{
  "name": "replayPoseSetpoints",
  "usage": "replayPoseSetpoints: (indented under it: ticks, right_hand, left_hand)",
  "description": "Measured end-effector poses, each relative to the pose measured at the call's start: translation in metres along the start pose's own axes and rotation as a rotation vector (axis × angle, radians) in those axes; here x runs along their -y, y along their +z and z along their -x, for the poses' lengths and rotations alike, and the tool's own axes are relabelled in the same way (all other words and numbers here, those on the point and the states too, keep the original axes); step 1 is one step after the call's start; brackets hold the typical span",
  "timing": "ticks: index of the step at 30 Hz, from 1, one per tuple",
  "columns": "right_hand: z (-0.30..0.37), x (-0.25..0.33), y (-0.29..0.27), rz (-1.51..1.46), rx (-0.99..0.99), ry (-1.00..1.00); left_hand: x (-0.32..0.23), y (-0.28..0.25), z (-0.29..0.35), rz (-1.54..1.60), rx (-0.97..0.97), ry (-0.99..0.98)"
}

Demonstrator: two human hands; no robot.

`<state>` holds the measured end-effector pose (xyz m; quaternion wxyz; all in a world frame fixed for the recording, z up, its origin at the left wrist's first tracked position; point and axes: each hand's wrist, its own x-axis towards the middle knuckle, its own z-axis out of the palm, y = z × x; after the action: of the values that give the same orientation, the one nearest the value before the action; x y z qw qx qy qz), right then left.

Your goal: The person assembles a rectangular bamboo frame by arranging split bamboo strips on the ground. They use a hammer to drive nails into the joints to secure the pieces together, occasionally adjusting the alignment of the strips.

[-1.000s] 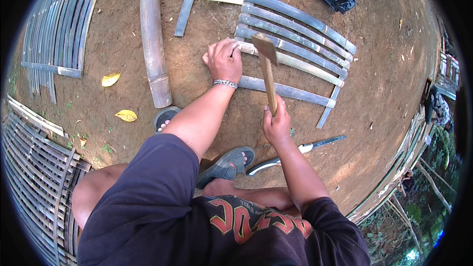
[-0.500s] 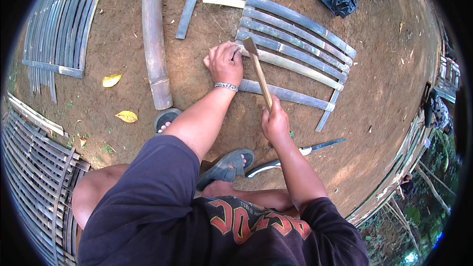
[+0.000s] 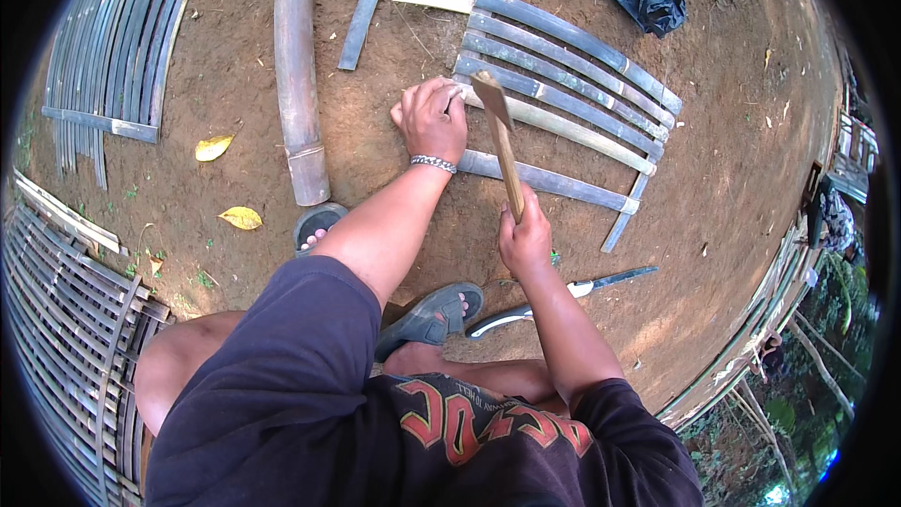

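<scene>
Head view: at the far left lies a bamboo slat panel (image 3: 117, 47), with a darker slatted bamboo rack (image 3: 66, 319) nearer, cut off by the fisheye rim. Right of these, a thick bamboo pole (image 3: 298, 66) runs away from the person, its far end out of the picture. Next comes the left hand (image 3: 434, 122), its fingers curled down at the left end of a pale bamboo slat (image 3: 563, 128). That slat lies across the bamboo frame (image 3: 587, 80), between the darker slats and a separate near slat (image 3: 554, 182). The right hand (image 3: 526, 237) is wrapped around the handle of a wooden-handled hammer (image 3: 508, 164), its head above the pale slat's left end.

The step in hand looks like fastening that end; the next move would call for a short, controlled blow with the left fingertips kept clear.

Those fingertips are hidden, so whether they pinch a nail or only press the slat cannot be told; nor can contact between hammer head and slat. The right forearm covers part of a folding saw (image 3: 615, 278). Farther right, a black plastic bag (image 3: 643, 0) is cut off at the far edge.
</scene>
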<state>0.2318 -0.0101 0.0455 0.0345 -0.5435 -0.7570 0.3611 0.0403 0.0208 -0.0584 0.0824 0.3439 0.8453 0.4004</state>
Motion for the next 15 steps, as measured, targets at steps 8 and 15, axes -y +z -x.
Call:
replayPoseSetpoints:
  ticks: [8, 15]
  right_hand:
    - [0.003, -0.003, 0.001, -0.006, -0.011, -0.016]
    - [0.0, 0.005, -0.003, -0.006, 0.035, 0.113]
  left_hand:
    - [-0.002, -0.002, 0.0, 0.018, 0.002, 0.007]
    - [-0.003, -0.004, 0.001, 0.023, 0.017, -0.01]
